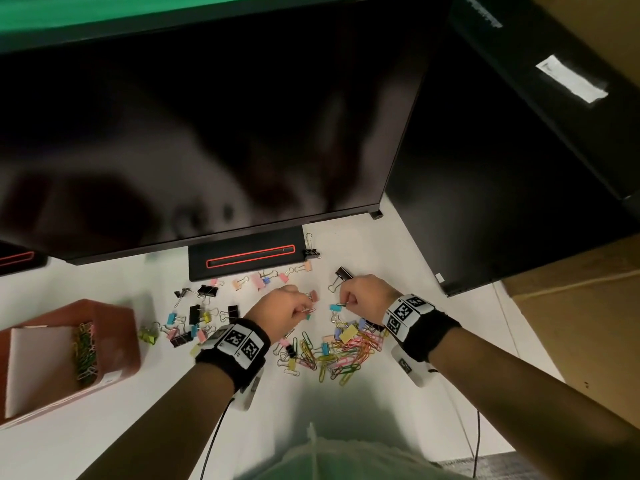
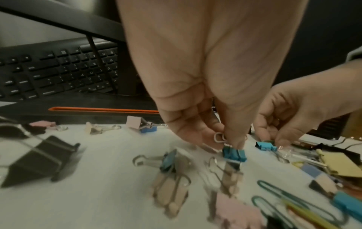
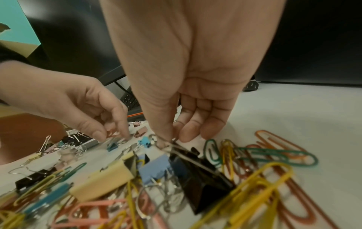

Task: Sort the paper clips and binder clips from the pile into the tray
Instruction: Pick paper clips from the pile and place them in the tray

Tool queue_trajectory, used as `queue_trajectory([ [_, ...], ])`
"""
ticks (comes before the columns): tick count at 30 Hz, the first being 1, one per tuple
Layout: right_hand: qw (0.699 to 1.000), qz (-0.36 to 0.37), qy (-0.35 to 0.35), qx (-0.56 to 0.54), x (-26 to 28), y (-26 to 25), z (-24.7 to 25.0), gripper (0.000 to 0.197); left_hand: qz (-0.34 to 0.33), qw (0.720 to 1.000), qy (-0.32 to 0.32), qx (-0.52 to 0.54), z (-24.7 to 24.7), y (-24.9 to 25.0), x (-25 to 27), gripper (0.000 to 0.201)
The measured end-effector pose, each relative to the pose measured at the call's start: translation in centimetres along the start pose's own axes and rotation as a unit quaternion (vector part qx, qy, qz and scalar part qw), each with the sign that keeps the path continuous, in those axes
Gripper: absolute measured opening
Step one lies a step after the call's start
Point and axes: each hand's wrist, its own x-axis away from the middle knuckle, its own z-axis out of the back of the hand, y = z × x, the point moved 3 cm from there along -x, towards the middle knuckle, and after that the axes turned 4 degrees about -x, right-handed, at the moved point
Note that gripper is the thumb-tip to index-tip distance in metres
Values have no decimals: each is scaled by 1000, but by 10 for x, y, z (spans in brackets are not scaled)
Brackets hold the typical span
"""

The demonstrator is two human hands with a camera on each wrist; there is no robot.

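Your left hand [image 1: 282, 308] pinches a small blue binder clip [image 2: 234, 154] by its wire handle between thumb and forefinger, the clip hanging just above the surface [image 1: 398, 258], with a light paper clip [image 2: 220, 137] also caught in the fingers [image 2: 197, 134]. Your right hand [image 1: 363, 294] pinches the wire handle of another blue binder clip [image 1: 334, 308], lying on the surface at the far edge of the pile [image 1: 332, 351]. The remaining fingers of both hands are curled loosely. The tray [image 1: 65, 355] stands well apart at your left, with a bundle of paper clips [image 1: 84, 351] already in one compartment; many binder clips lie scattered between the tray and the pile. Risk 1: a grip on a wire handle alone lets the clip body swing; a fast carry to the tray is likely to shake it loose. Risk 2: the paper clip held with the binder clip may end up in the wrong compartment; separate them before release. Risk 3: in the right wrist view a black binder clip [image 3: 197, 172] sits tangled with paper clips beside your fingers; lifting from there may drag neighbours along and scatter the pile. Risk 4: clips close to the monitor stand [image 1: 246, 256] can be pushed under it. Legible writing: none. The wrist bands [image 1: 237, 344] carry black-and-white square code markers only; the keyboard [image 2: 58, 72] legends are too blurred to read.
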Motion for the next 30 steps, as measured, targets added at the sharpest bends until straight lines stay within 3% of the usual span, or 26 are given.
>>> queue_trajectory([
  [4, 1000, 25, -3, -2, 1, -9, 5, 28, 38, 998, 38, 36, 3, -9, 4, 15],
  [9, 997, 68, -18, 26, -17, -37, 5, 39, 52, 993, 60, 84, 21, -23, 21, 21],
  [12, 995, 61, -39, 75, -29, -46, -1, 33, 60, 991, 79, 91, 30, -33, 30, 31],
  [18, 997, 46, 6, 60, -30, -42, -1, 21, 64, 985, 126, 103, 35, -47, 49, 12],
  [26, 997, 21, 78, -14, -15, -31, 21, 39, 71, 982, 102, 144, 11, -48, 80, 14],
  [30, 999, 19, 29, 26, -17, -49, 10, 31, 103, 969, 72, 214, -14, -48, 94, 23],
])
